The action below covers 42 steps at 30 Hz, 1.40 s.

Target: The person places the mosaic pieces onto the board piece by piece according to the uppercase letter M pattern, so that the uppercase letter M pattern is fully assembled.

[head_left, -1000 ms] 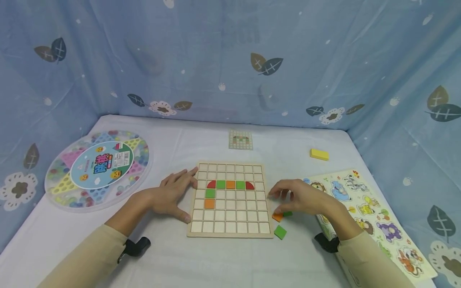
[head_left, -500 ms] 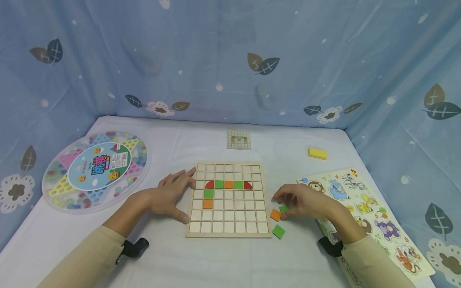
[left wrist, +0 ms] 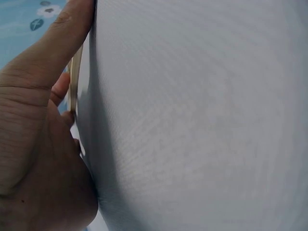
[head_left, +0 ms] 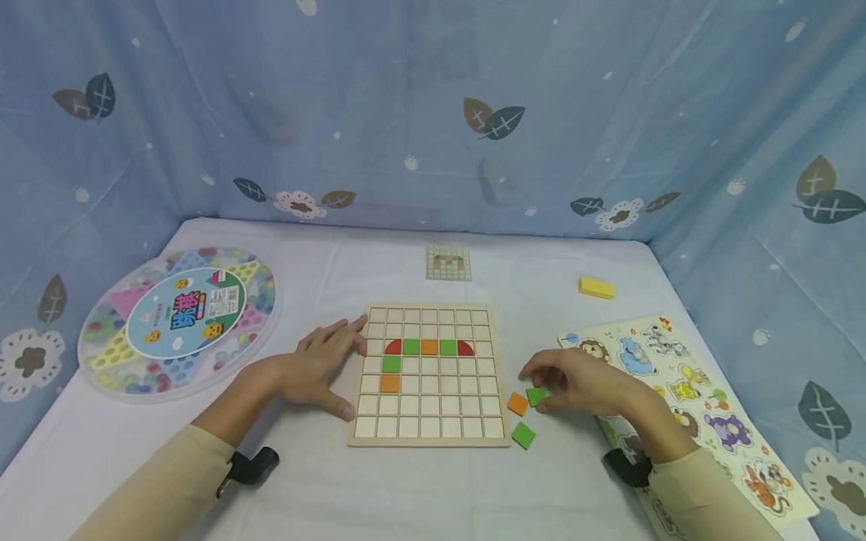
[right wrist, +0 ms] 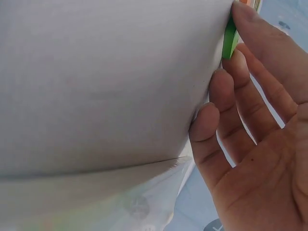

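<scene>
A square wooden grid board lies flat in the middle of the head view. In its cells sit red, green and orange tiles, forming an arch-like row with two tiles running down the left. My left hand rests spread along the board's left edge, fingers and thumb touching it. Right of the board, my right hand pinches a green square tile at the table surface; in the right wrist view the tile shows between thumb and fingertip. An orange tile and another green tile lie loose beside it.
Behind the board lies a small pattern card. A yellow block sits at the back right. An animal puzzle board lies under the right forearm. A round Chinese checkers set is at the left. Patterned blue curtains surround the white table.
My right hand has drawn back slightly to the right, away from the board. The green tile at its fingertips has shifted a little, apart from the orange one. The left hand stays put.
</scene>
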Available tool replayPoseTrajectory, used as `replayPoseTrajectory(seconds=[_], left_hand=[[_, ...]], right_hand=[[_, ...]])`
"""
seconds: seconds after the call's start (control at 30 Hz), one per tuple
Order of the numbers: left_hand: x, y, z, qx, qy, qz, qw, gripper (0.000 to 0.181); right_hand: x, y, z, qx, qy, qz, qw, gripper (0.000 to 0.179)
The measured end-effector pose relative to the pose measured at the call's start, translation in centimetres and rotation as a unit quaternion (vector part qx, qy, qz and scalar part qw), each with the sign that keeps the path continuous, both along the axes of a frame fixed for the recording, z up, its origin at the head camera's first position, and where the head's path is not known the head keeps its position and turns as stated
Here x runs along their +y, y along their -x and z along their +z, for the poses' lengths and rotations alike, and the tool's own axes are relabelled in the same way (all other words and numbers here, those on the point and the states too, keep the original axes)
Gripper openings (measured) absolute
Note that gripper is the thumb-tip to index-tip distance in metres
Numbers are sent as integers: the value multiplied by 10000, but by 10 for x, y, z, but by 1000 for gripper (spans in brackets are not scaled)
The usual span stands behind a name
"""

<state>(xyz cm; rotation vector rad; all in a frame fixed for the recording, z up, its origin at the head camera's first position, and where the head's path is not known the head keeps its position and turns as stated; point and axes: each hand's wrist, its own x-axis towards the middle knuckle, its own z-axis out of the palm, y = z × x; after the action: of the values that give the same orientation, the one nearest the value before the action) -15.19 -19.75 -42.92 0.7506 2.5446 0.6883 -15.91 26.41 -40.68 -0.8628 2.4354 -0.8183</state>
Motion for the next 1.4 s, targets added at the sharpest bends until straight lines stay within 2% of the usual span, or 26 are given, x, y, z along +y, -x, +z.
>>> replayPoseTrajectory(seconds=[0.3,0.57,0.77,1.1,1.23,1.4], left_hand=[[-3,-1,1,17,-39,21,10000,88],[-5,-3,1,11,-36,17,10000,88],[-2,-1,1,-1,21,62,10000,89],[-1,-1,1,-32,10,87,10000,88],[-2,-1,2,-31,2,96,9999,87],[-2,-1,3,-109,-50,72,9999,88]], right_hand=[[-2,4,4,-18,41,-2,10000,34],[-8,10,13,217,370,202,9989,31],[-15,14,17,46,726,375,9966,31],[-35,22,15,-67,1143,667,9912,32],[-45,26,14,-48,1379,696,9880,33],[-57,27,12,-149,1361,620,9886,33]])
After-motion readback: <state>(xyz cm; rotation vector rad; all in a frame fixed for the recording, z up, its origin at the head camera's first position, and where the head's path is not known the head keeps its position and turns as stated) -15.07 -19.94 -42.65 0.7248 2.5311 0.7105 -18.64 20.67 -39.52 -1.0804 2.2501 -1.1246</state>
